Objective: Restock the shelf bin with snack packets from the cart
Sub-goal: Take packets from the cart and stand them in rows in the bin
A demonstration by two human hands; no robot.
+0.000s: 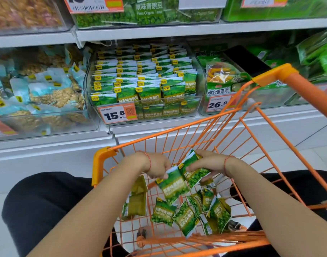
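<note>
Both forearms reach down from the bottom edge into an orange wire cart [251, 127], each wrist wearing a thin red string. Inside the cart the left hand [157, 168] pinches the top corner of a green pea packet [173, 188] between thumb and fingers; that packet hangs with its long axis running from upper left to lower right, printed face toward the camera. Right hand [208, 163] grips a second packet [193, 169], fingers curled over its top edge, and this one lies tilted, its long axis running from upper right down to lower left, overlapping the first packet's upper corner. Loose packets [188, 214] are scattered on the cart floor below, pointing every which way, some face up and some on edge, with a couple leaning against the left wall. On the shelf behind the cart a clear bin [146, 101] stands packed with upright rows of the same green packets, a 15.8 price tag [117, 114] on its front
</note>
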